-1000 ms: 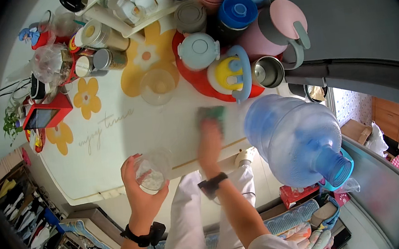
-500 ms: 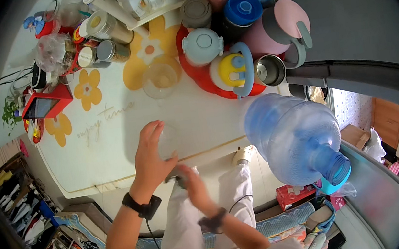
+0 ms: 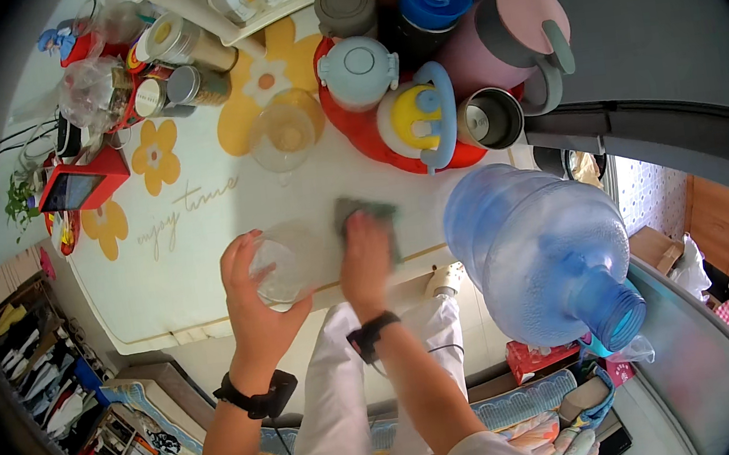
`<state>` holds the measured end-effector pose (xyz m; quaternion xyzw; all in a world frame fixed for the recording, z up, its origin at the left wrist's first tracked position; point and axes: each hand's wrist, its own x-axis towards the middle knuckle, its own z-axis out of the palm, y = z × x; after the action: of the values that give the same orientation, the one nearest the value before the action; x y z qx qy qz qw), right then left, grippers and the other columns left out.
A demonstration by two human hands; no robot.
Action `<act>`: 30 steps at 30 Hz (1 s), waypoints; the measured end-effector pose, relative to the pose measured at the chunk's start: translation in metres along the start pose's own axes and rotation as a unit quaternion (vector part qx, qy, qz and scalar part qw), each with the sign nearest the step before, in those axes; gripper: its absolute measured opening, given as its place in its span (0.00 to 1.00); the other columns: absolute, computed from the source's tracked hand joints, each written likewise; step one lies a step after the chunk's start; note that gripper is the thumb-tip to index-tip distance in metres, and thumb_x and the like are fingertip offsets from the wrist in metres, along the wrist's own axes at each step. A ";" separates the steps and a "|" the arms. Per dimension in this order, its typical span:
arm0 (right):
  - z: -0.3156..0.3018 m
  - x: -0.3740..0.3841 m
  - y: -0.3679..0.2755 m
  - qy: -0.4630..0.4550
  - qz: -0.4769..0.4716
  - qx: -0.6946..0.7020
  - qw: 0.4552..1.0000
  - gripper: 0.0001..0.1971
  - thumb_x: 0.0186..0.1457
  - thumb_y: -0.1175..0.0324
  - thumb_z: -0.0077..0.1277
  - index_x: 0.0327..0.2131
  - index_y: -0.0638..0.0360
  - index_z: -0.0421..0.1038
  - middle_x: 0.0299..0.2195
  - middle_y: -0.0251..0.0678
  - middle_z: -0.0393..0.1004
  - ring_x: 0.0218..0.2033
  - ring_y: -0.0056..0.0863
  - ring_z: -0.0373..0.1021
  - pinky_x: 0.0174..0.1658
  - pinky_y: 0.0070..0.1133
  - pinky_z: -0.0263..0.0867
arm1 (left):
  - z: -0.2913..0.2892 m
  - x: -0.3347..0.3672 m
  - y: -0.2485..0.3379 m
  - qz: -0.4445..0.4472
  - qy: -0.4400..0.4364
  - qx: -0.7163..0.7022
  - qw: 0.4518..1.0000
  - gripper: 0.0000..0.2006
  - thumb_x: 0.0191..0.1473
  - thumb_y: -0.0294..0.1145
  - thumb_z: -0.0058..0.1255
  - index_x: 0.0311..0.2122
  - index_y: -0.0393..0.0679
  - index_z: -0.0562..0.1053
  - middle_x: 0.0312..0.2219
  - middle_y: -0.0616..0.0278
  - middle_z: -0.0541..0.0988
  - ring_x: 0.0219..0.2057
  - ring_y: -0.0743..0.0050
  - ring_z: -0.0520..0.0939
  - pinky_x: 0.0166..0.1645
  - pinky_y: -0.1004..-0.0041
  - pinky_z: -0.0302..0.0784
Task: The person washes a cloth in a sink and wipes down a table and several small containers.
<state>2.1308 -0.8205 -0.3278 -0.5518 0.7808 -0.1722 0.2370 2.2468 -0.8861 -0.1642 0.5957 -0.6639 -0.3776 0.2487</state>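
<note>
My left hand (image 3: 257, 307) is curled round the side of a clear bowl (image 3: 286, 268) near the front edge of the table, thumb on the near side and fingers on the far left side. To its right, my right hand (image 3: 366, 259) presses a dark green cloth (image 3: 377, 217) onto the white tabletop (image 3: 200, 282); hand and cloth are smeared by motion, and the palm hides part of the cloth. Another clear bowl (image 3: 282, 138) stands farther back, on a printed yellow flower.
A large blue water jug (image 3: 534, 253) lies at the table's right edge. Behind it, a red tray (image 3: 355, 143) carries several bottles, a pink jug (image 3: 500, 37) and a steel cup (image 3: 491, 119). Jars (image 3: 197, 86) and a red-framed screen (image 3: 85, 181) stand at the back left.
My left hand has closed round the clear bowl and shifted slightly left with it. My right hand has moved forward from the table edge, and the cloth is now on the tabletop.
</note>
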 end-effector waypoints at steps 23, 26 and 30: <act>-0.022 0.055 0.014 0.153 0.109 -0.067 0.980 0.30 0.48 0.68 0.46 0.55 0.67 0.52 0.57 0.45 0.54 0.60 0.43 0.48 0.60 0.38 0.43 | -0.029 -0.018 -0.023 -0.006 -0.005 0.038 0.999 0.47 0.32 0.18 0.60 0.58 0.46 0.48 0.53 0.52 0.56 0.53 0.59 0.64 0.47 0.64 0.73; -0.011 0.070 0.010 0.134 0.092 -0.088 0.983 0.30 0.47 0.70 0.46 0.55 0.68 0.52 0.57 0.46 0.55 0.60 0.43 0.48 0.59 0.38 0.44 | -0.035 -0.026 -0.029 -0.024 0.008 0.001 1.000 0.44 0.31 0.19 0.60 0.56 0.48 0.52 0.53 0.54 0.56 0.53 0.55 0.65 0.44 0.64 0.75; 0.001 0.065 -0.012 0.024 -0.035 -0.053 0.998 0.30 0.45 0.72 0.46 0.54 0.67 0.54 0.56 0.46 0.56 0.59 0.43 0.50 0.59 0.37 0.46 | -0.035 -0.035 -0.041 -0.023 0.023 -0.022 0.999 0.44 0.31 0.19 0.61 0.56 0.47 0.52 0.53 0.54 0.56 0.53 0.55 0.65 0.44 0.64 0.75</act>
<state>2.1224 -0.8855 -0.3336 -0.5863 0.7745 -0.1518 0.1824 2.3049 -0.8591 -0.1719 0.6137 -0.6357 -0.3836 0.2685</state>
